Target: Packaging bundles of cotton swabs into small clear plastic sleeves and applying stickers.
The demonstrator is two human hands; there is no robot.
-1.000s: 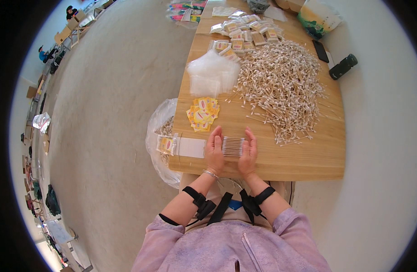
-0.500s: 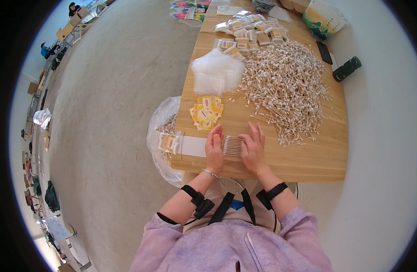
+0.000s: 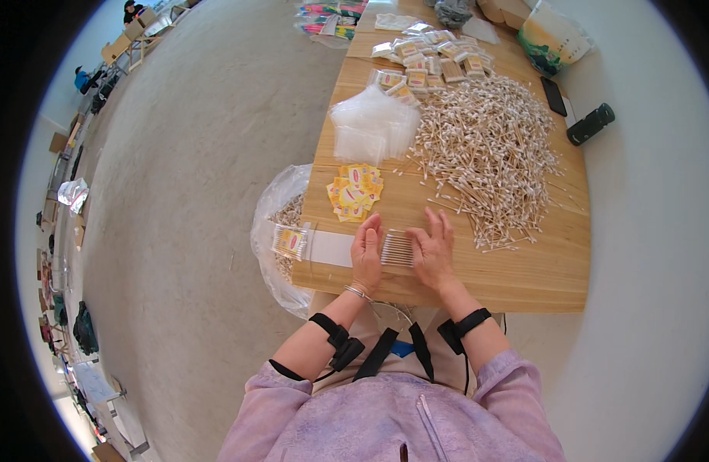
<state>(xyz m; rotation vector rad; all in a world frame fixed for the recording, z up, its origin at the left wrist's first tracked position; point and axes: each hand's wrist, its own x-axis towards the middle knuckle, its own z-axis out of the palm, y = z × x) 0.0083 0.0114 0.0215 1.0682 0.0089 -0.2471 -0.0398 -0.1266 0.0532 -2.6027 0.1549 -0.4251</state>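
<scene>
A flat row of cotton swabs (image 3: pixel 397 249) lies side by side on the wooden table between my hands. My left hand (image 3: pixel 367 250) stands on its edge at the row's left end, its fingers stretched and held close together. At the other end, my right hand (image 3: pixel 433 246) has its fingers extended and apart, with the thumb side against the swabs. To the left of my left hand is a white strip (image 3: pixel 331 249). Beyond that strip, a clear packet of swabs with a yellow card (image 3: pixel 290 242) sits at the table's left edge.
A big heap of loose swabs (image 3: pixel 489 146) covers the right side. Yellow cards (image 3: pixel 354 192), clear bags (image 3: pixel 375 127) and filled packets (image 3: pixel 427 58) lie farther back. A black bottle (image 3: pixel 591 124) and phone (image 3: pixel 554 96) are near the wall. A plastic-lined container (image 3: pixel 269 212) stands beside the left edge.
The view has shifted slightly. My hands stay at the two ends of the swab row, with hardly any movement.
</scene>
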